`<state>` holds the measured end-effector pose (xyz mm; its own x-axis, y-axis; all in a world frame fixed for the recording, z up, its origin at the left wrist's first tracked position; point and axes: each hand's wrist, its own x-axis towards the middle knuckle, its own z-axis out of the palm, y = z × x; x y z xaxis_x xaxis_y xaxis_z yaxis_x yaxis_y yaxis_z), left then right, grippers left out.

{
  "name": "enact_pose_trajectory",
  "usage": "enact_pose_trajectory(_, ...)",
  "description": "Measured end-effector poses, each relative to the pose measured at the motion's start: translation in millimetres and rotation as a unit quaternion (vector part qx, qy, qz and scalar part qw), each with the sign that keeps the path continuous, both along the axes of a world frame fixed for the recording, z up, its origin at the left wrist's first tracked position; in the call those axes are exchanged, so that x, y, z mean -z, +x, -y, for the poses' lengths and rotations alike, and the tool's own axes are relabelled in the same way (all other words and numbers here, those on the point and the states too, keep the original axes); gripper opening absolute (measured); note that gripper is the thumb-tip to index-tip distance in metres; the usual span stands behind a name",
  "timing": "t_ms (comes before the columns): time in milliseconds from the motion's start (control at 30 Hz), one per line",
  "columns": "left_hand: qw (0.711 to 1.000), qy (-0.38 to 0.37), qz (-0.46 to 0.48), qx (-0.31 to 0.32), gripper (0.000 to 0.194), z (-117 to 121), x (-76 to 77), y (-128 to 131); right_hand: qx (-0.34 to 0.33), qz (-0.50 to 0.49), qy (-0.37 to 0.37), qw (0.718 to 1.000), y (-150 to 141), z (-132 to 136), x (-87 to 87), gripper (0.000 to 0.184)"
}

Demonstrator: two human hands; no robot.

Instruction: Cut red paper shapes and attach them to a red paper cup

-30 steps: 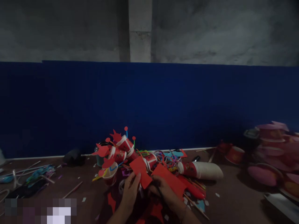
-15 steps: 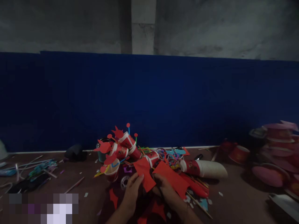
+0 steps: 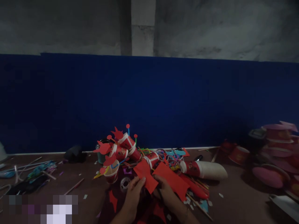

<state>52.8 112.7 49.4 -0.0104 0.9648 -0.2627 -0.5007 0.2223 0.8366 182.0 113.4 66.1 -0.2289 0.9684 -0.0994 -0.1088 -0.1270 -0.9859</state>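
My left hand (image 3: 135, 191) pinches a small piece of red paper (image 3: 146, 176) between thumb and fingers. The paper is notched along its right edge. Close beside it, my right hand (image 3: 167, 193) is closed around dark scissors (image 3: 159, 189), mostly hidden by the fingers. A larger red sheet (image 3: 171, 180) lies just beyond the right hand. Red paper offcuts (image 3: 113, 200) rest below and left of my hands. Behind them lean decorated red paper cups (image 3: 120, 151) with red paper shapes and straws.
A roll of tape (image 3: 125, 184) sits left of my hands. On the right lies a stack of paper cups (image 3: 210, 170), with a long red packet (image 3: 196, 188) nearer. Straws and scraps (image 3: 39, 172) spread at the left. Blurred pink and red paper crafts (image 3: 277, 152) stand far right.
The small red paper has turned slightly and shifted right in my left hand. The scissor blades, visible at its edge before, are now mostly hidden.
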Motion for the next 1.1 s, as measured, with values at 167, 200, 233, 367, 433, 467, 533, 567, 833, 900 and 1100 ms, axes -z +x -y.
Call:
enact_pose_trajectory(167, 0.999, -0.007, -0.02, -0.037, 0.039, -2, 2.6, 0, 0.001, -0.009, 0.02, 1.0, 1, -2, 6.1, 0.033)
enact_pose_trajectory(200, 0.999, -0.008, -0.027, -0.037, 0.039, -3, 2.4, 0, -0.001, -0.007, 0.022, 1.0, 1, -2, 6.3, 0.031)
enact_pose_trajectory(233, 0.999, -0.007, -0.034, -0.036, 0.039, -3, 2.3, 0, -0.002, -0.003, 0.019, 1.0, 1, -3, 6.3, 0.029)
enact_pose_trajectory(367, 0.997, -0.005, -0.062, -0.039, 0.036, -4, 2.7, -1, 0.004, -0.004, 0.028, 1.0, 0, -4, 6.7, 0.027)
enact_pose_trajectory(433, 0.997, -0.002, -0.071, -0.028, 0.036, -5, 3.1, -1, 0.008, -0.017, 0.041, 0.999, -1, -4, 8.1, 0.028)
enact_pose_trajectory(467, 0.997, 0.003, -0.072, -0.022, 0.037, -5, 3.2, -1, 0.014, -0.025, 0.043, 0.999, -1, -4, 8.9, 0.029)
enact_pose_trajectory(533, 0.998, 0.017, -0.066, -0.013, 0.039, -5, 3.1, -1, 0.027, -0.037, 0.038, 0.998, -2, -4, 10.2, 0.031)
enact_pose_trajectory(567, 0.998, 0.026, -0.06, -0.007, 0.04, -5, 3.1, -1, 0.033, -0.042, 0.034, 0.998, -2, -5, 10.6, 0.032)
enact_pose_trajectory(833, 0.998, 0.039, -0.042, 0.0, 0.039, -6, 3.2, -1, 0.018, -0.047, 0.027, 0.998, -4, -3, 5.4, 0.037)
enact_pose_trajectory(900, 0.998, 0.021, -0.052, -0.031, 0.04, -6, 4.0, -1, 0.005, -0.013, -0.001, 1.0, -2, -1, 2.5, 0.04)
enact_pose_trajectory(1100, 0.996, -0.019, -0.053, -0.063, 0.039, -8, 10.3, -1, -0.01, 0.008, 0.002, 1.0, 0, 2, 0.1, 0.042)
